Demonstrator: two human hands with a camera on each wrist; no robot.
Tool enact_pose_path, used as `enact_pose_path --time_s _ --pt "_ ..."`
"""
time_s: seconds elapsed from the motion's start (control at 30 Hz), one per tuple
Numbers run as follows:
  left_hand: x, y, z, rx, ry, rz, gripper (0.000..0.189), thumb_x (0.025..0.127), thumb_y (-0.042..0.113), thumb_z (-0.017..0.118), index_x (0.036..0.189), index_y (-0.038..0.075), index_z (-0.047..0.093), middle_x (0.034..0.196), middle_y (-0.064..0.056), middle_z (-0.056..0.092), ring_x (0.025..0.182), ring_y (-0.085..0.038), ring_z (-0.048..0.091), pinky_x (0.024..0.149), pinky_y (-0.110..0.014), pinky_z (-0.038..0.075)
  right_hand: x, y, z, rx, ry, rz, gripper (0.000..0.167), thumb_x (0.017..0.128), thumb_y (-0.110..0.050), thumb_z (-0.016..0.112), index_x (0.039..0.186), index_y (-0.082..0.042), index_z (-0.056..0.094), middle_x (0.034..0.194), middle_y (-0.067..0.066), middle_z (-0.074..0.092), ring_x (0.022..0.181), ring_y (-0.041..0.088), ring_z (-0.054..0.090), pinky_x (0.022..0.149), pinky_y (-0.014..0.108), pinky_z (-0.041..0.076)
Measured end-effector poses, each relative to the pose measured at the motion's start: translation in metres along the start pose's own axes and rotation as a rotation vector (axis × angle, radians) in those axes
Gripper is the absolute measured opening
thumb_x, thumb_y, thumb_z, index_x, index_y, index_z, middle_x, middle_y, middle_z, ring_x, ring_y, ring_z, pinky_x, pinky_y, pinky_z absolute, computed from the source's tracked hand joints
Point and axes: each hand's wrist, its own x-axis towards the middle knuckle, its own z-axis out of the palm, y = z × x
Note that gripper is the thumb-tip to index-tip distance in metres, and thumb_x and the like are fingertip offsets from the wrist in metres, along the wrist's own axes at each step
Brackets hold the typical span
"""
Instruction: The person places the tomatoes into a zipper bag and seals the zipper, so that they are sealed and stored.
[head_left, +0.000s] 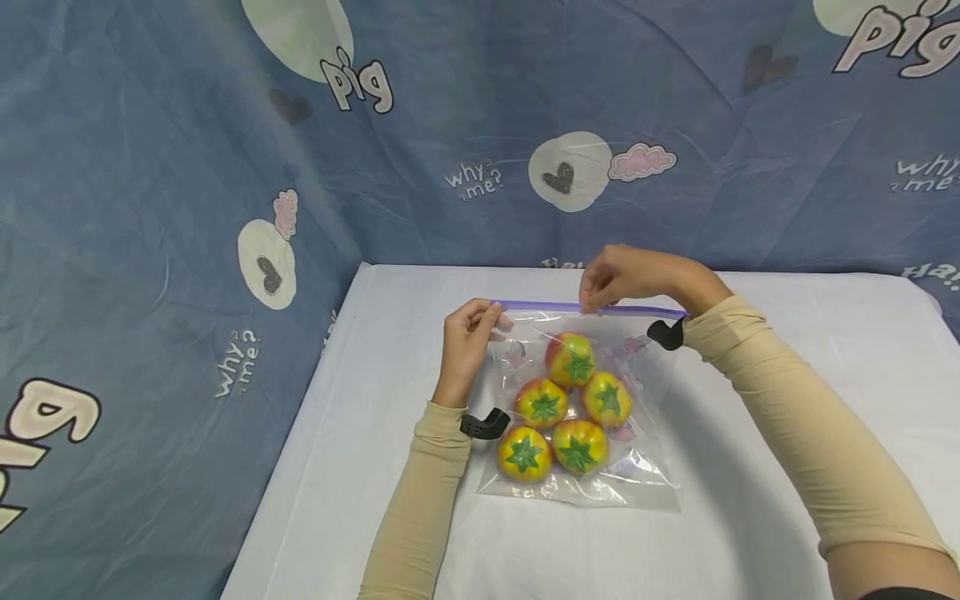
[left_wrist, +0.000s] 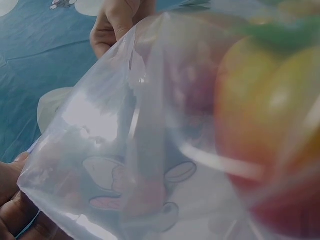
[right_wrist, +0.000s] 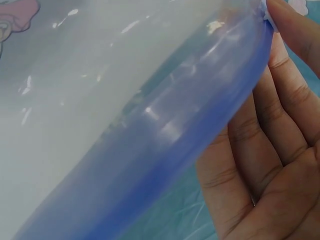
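A clear zip bag (head_left: 630,487) lies on the white table, holding several round yellow-and-red, tomato-like fruits (head_left: 523,455) with green star-shaped tops. Along its far edge runs a purple zip strip (head_left: 536,306). My left hand (head_left: 467,346) pinches the bag's upper left corner between thumb and fingers. Partway along the strip, my right hand (head_left: 630,273) pinches a small slider (right_wrist: 267,17) between thumb and forefinger; its other fingers (right_wrist: 265,125) extend behind the strip. In the left wrist view, one fruit (left_wrist: 280,115) shows close up through the plastic, which carries a printed cartoon.
The white table (head_left: 390,400) extends to both sides of the bag. Behind it and at the left hangs a blue printed cloth (head_left: 450,100). Black wrist cameras (head_left: 483,425) sit on both forearms, close above the bag.
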Motion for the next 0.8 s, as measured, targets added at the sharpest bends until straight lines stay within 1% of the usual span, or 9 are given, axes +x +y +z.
enact_pose_path --time_s 0.13,0.23,0.27,0.33,0.37,0.53,0.63,0.8 --pt "-0.001 0.004 0.0 0.005 0.003 -0.008 0.023 0.103 0.007 0.062 0.099 -0.015 0.068 0.086 -0.033 0.071 0.069 -0.005 0.068 0.064 -0.017 0.06 -0.003 0.001 -0.001 0.005 0.002 0.002 0.007 0.092 -0.011 0.077 0.095 -0.005 0.078 0.088 0.008 0.077 0.077 0.013 0.065 0.072 0.026 0.06" --pt "-0.003 0.015 0.0 0.006 -0.003 -0.02 0.022 0.103 0.005 0.061 0.099 -0.015 0.068 0.086 -0.033 0.072 0.07 -0.006 0.068 0.065 -0.018 0.061 -0.005 0.003 -0.001 0.01 0.005 -0.001 0.008 0.092 -0.01 0.077 0.095 -0.004 0.078 0.088 0.008 0.077 0.076 0.012 0.065 0.071 0.025 0.06" --pt "-0.005 0.018 -0.001 0.006 -0.006 -0.017 0.022 0.103 0.005 0.061 0.098 -0.015 0.067 0.085 -0.031 0.072 0.07 -0.006 0.068 0.065 -0.019 0.061 -0.006 0.003 -0.001 0.011 0.004 0.001 0.008 0.093 -0.01 0.076 0.095 -0.003 0.078 0.088 0.009 0.077 0.076 0.012 0.065 0.071 0.024 0.06" --pt "-0.005 0.019 -0.001 0.006 -0.009 -0.02 0.022 0.103 0.004 0.06 0.098 -0.016 0.067 0.084 -0.031 0.072 0.07 -0.007 0.069 0.066 -0.02 0.062 -0.007 0.005 -0.002 0.012 0.001 0.009 0.007 0.093 -0.01 0.076 0.095 -0.004 0.077 0.088 0.008 0.077 0.076 0.012 0.066 0.071 0.023 0.06" --pt "-0.005 0.019 -0.002 0.006 -0.01 -0.022 0.023 0.103 0.005 0.06 0.099 -0.016 0.067 0.085 -0.031 0.073 0.07 -0.007 0.069 0.066 -0.02 0.062 -0.008 0.005 -0.002 0.011 0.0 0.009 0.007 0.093 -0.01 0.076 0.095 -0.004 0.077 0.088 0.008 0.077 0.076 0.012 0.065 0.071 0.023 0.06" --pt "0.0 0.002 -0.002 0.011 -0.002 -0.018 0.023 0.103 0.007 0.06 0.101 -0.015 0.069 0.087 -0.032 0.072 0.07 -0.005 0.068 0.065 -0.019 0.061 -0.012 0.006 -0.003 0.01 0.0 0.017 0.008 0.093 -0.012 0.076 0.096 -0.005 0.077 0.088 0.008 0.077 0.077 0.013 0.065 0.072 0.024 0.059" --pt "0.001 -0.002 -0.003 0.019 0.001 -0.008 0.023 0.103 0.009 0.062 0.101 -0.012 0.07 0.086 -0.028 0.074 0.071 -0.004 0.068 0.065 -0.019 0.061 -0.015 0.007 -0.003 0.01 0.003 0.02 0.008 0.093 -0.012 0.076 0.097 -0.005 0.078 0.089 0.008 0.077 0.078 0.014 0.066 0.072 0.024 0.059" --pt "0.002 -0.004 -0.004 0.006 -0.001 0.007 0.023 0.103 0.013 0.064 0.098 -0.008 0.072 0.084 -0.024 0.075 0.07 -0.006 0.07 0.064 -0.021 0.062 -0.018 0.01 -0.004 0.018 0.01 0.021 0.009 0.093 -0.012 0.077 0.097 -0.004 0.078 0.089 0.01 0.077 0.078 0.013 0.066 0.071 0.023 0.059"
